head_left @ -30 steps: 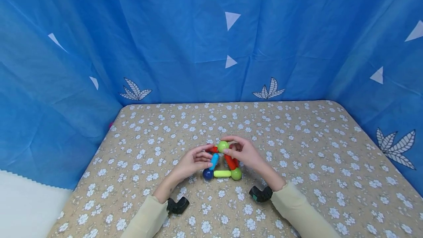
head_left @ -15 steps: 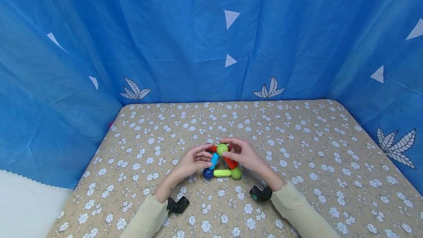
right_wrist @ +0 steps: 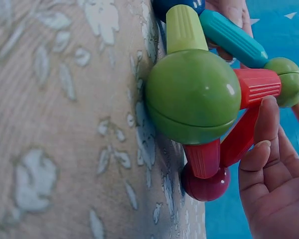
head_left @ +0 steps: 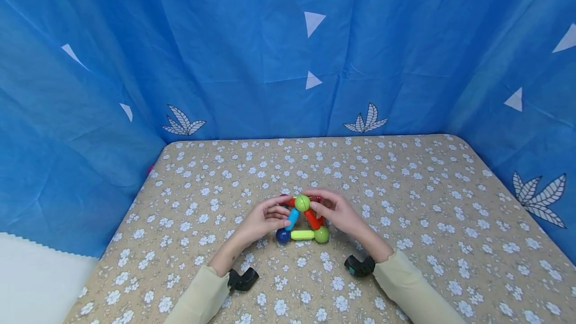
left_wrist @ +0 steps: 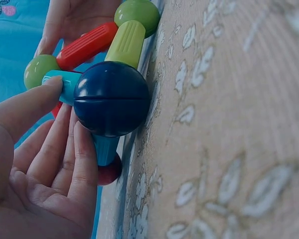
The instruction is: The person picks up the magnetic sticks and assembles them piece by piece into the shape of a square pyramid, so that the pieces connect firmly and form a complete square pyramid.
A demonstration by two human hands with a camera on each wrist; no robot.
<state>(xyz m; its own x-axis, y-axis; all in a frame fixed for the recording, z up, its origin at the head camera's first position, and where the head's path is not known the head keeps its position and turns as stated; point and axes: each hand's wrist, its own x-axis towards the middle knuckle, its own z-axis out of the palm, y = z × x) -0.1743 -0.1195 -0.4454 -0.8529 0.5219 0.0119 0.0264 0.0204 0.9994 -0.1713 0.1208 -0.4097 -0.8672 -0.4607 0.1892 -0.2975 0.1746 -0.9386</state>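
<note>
A frame of coloured rods and balls, like a magnetic building toy, stands on the tablecloth between the hands. My left hand (head_left: 265, 220) grips the light blue rod (left_wrist: 70, 85), thumb on its near side. The dark blue ball (left_wrist: 112, 98) sits at that rod's lower end. My right hand (head_left: 338, 210) has its thumb and index fingertip at the raised green ball (head_left: 302, 203). Its other fingers curl loosely beside a red rod (right_wrist: 259, 87). A larger-looking green ball (right_wrist: 193, 96) forms the near right corner, joined to the dark blue ball by a yellow-green rod (head_left: 302, 235).
The table (head_left: 405, 184) has a beige floral cloth. Blue curtains (head_left: 252, 49) hang behind it and along both sides. Dark red balls (right_wrist: 206, 181) mark the back of the frame. Black wrist devices (head_left: 243, 279) are worn on both forearms.
The raised green ball has shifted slightly left, and it now meets the red and light blue rods at the top. My right hand has drawn slightly right; my left hand stays put.
</note>
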